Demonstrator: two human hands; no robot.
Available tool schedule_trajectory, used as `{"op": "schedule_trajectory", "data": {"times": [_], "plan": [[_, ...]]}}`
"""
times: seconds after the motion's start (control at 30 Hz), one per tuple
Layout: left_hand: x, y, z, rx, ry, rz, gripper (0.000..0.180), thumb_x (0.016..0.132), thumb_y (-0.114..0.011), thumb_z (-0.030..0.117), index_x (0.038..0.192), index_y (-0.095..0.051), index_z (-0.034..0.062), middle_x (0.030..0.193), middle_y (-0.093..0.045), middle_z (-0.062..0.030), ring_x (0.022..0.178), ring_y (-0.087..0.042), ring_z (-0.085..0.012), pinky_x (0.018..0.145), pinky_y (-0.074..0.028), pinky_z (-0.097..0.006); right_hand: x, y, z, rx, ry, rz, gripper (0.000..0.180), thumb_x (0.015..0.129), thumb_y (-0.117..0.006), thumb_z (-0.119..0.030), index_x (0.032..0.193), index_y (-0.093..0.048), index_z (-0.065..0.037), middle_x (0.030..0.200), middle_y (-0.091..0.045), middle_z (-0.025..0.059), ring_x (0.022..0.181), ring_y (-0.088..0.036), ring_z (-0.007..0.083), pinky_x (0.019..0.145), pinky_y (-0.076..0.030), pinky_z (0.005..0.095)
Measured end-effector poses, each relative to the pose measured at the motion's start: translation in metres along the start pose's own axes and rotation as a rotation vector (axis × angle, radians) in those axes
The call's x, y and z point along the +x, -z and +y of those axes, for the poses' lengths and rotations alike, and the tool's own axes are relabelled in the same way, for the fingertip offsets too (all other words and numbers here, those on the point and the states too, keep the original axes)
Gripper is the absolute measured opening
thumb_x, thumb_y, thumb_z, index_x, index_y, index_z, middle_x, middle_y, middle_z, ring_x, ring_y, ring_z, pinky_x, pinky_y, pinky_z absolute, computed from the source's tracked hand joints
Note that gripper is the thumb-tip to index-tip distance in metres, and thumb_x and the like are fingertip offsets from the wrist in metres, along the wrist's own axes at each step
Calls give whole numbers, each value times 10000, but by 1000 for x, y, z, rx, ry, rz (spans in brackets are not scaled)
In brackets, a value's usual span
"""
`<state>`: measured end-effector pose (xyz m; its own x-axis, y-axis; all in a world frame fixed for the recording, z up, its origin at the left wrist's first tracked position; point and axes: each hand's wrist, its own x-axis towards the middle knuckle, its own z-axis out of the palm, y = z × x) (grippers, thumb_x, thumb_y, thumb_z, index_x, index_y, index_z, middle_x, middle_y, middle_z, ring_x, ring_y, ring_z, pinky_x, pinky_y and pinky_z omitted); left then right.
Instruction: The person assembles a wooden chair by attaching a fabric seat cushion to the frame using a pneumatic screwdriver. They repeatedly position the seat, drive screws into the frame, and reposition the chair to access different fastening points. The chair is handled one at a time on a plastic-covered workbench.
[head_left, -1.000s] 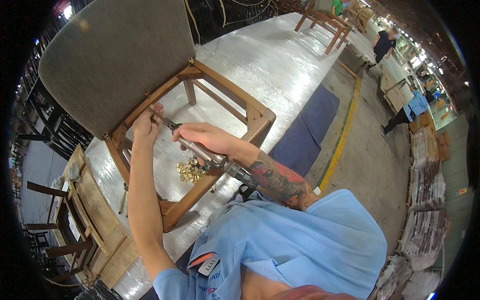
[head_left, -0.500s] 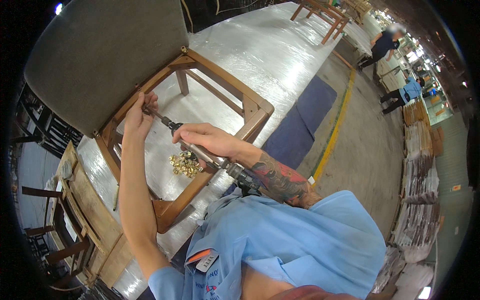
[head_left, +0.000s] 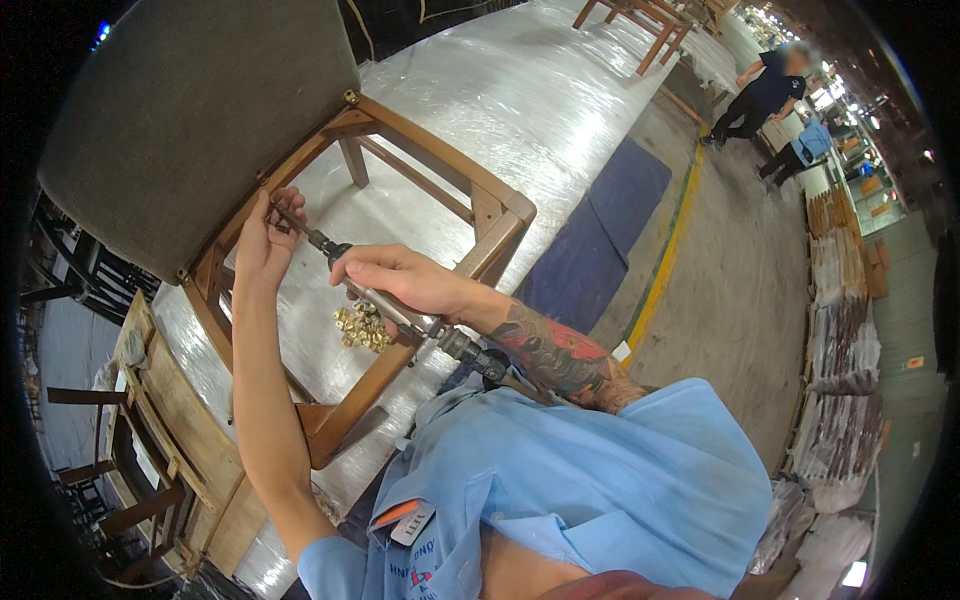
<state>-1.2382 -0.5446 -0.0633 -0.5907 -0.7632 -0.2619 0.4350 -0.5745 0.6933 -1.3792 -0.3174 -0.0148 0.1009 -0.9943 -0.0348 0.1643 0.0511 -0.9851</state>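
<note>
A wooden chair frame point(head_left: 500, 235) with a grey upholstered back point(head_left: 200, 110) lies on a table wrapped in clear film. My right hand point(head_left: 405, 283) is wrapped round the body of an air screwdriver point(head_left: 375, 302), which slants up and left across the frame's opening. At its far end, my left hand point(head_left: 268, 235) has its fingers closed round the bit point(head_left: 296, 222), against the rail below the upholstered back. The tip and any screw there are hidden by these fingers. Beneath my right hand sits a small heap of brass-coloured fittings point(head_left: 362, 328), partly covered by the tool.
Dark blue mats point(head_left: 600, 240) lie on the floor along the table's right side, beside a yellow line point(head_left: 655, 290). Wooden boards point(head_left: 190, 430) and chair parts stand at the left. Two people point(head_left: 765, 95) are at the far right, near stacked wrapped wood point(head_left: 840, 340).
My whole view has shifted slightly, so the chair appears a little further left. Both hands keep their hold on the screwdriver and bit. The far person in dark clothes has changed stance.
</note>
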Motion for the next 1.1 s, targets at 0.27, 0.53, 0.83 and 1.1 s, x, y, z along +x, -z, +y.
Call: {"op": "schedule_trajectory", "data": {"times": [0.27,0.53,0.83,1.1], "plan": [[-9,-5,1,53,-7,-32,266,998,-563,229,1085,-590,-20,1020,-647,-120,919,-632,-215,813,-535,-326,2,2,6,7,39,-16,346,1036,-442,-362,1128,-614,-76,788,-529,-18,628,-550,78,565,-444,225],[-2,8,3,70,15,-20,254,956,-640,266,1029,-627,23,907,-636,-52,814,-612,-161,739,-500,-309,3,4,7,-8,65,-68,347,1044,-427,-365,1157,-598,-85,704,-516,-33,495,-560,55,438,-443,202],[-13,-6,6,37,-22,-70,289,982,-594,245,1101,-606,-17,940,-617,-69,829,-592,-171,760,-496,-317,0,3,7,15,73,-46,338,1047,-425,-347,1148,-604,-79,741,-541,-28,522,-540,41,469,-436,193],[-28,-39,3,66,-48,-12,345,1007,-546,311,1062,-606,-25,894,-589,-70,792,-553,-164,742,-482,-302,-5,7,7,116,60,-33,334,1044,-427,-332,1151,-598,-66,840,-571,18,526,-565,57,465,-456,190]]}}
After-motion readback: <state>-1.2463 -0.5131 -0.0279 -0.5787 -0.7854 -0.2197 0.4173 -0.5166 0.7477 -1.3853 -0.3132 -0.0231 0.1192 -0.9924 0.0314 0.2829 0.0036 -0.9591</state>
